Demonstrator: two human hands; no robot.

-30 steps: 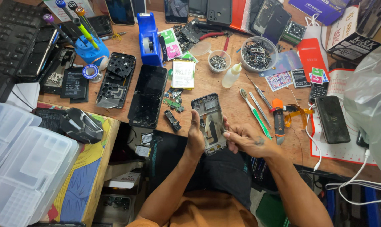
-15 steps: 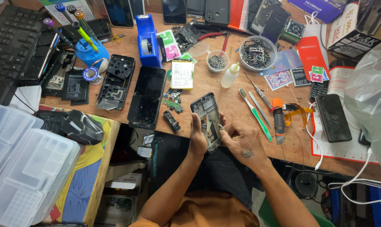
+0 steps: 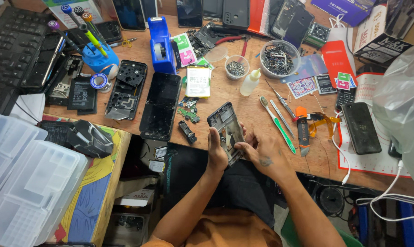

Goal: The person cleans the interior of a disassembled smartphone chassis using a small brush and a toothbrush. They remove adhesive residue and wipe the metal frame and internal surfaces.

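- Your left hand (image 3: 217, 153) grips the opened phone frame (image 3: 227, 130) along its left edge: thumb up along the side, fingers curled behind it, so it is closed on the frame, not spread.
- The phone frame sits tilted at the near edge of the wooden workbench (image 3: 243, 103), its top end pointing away from you, its lower end between your two hands.
- Your right hand (image 3: 261, 155) meets the frame from the right, fingers bent and drawn together, fingertips touching the lower inside of the frame; you cannot tell whether they pinch a small part.
- Far left of your hands: a clear plastic organiser box (image 3: 28, 187) and a dark computer mouse (image 3: 88, 137) lie on a lower side table.
- Just left of the frame: a small dark connector part (image 3: 187, 131), a green circuit board (image 3: 187, 110), and a black phone screen (image 3: 161, 105) lying flat.
- Beyond them stands a blue tape dispenser (image 3: 160, 45); a pale battery (image 3: 198, 81) lies near it.
- Right of the frame: a green-handled brush (image 3: 278, 123), tweezers (image 3: 280, 98) and an orange-and-black pry tool (image 3: 302, 130) lie side by side, near your right hand but apart from it.
- Behind those: a small squeeze bottle (image 3: 251, 82) and a clear bowl of small parts (image 3: 280, 58).
- Farther right, a black keypad phone (image 3: 361, 127) rests on a white-and-red mat.
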